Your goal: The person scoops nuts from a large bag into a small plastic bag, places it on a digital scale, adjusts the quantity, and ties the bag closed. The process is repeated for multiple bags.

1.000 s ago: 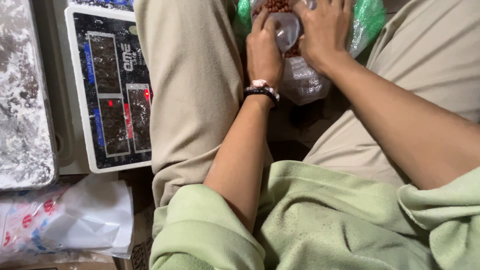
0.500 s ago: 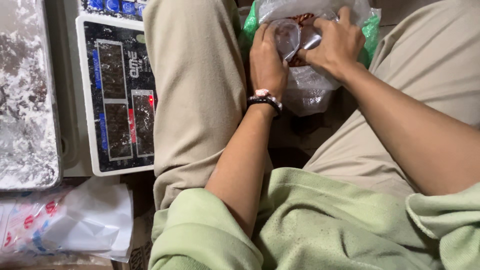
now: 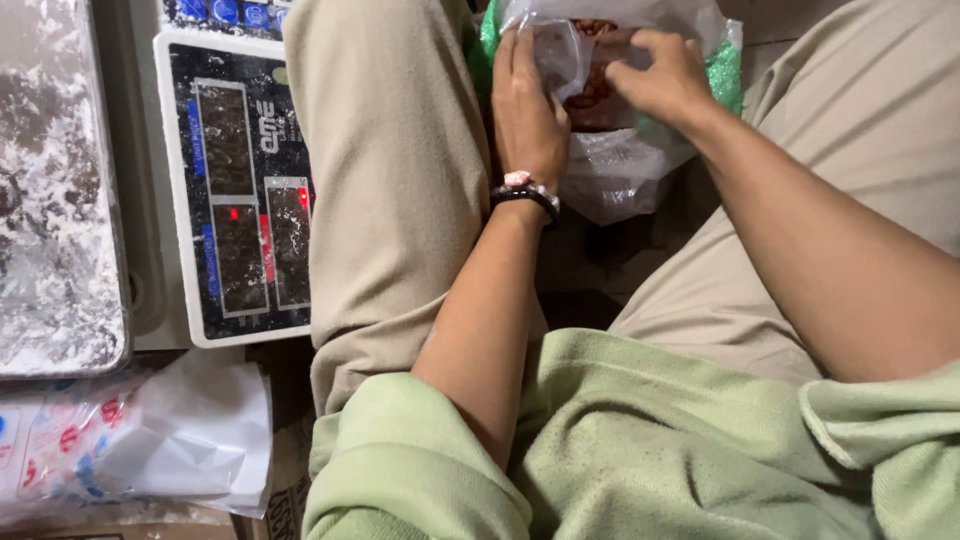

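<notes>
Two hands work at twelve o'clock: one left hand (image 3: 528, 110) and one right hand (image 3: 662, 82). Between them sits one clear plastic bag (image 3: 620, 165) with reddish-brown contents, and one green bag (image 3: 738, 78) shows behind it. One dark wristband (image 3: 524, 194) circles the left wrist. At ten o'clock lies one digital scale (image 3: 238, 190) with two red-lit displays, beside one dusty metal tray (image 3: 55, 190) at nine. One heap of crumpled plastic wrappers (image 3: 140, 440) lies at seven o'clock.

- The sweatshirt (image 3: 640, 450) is light green, with both sleeves pushed up above the elbows.
- The trousers (image 3: 390, 180) are beige and plain.
- The left wrist carries a black band (image 3: 524, 194) with a pink piece.
</notes>
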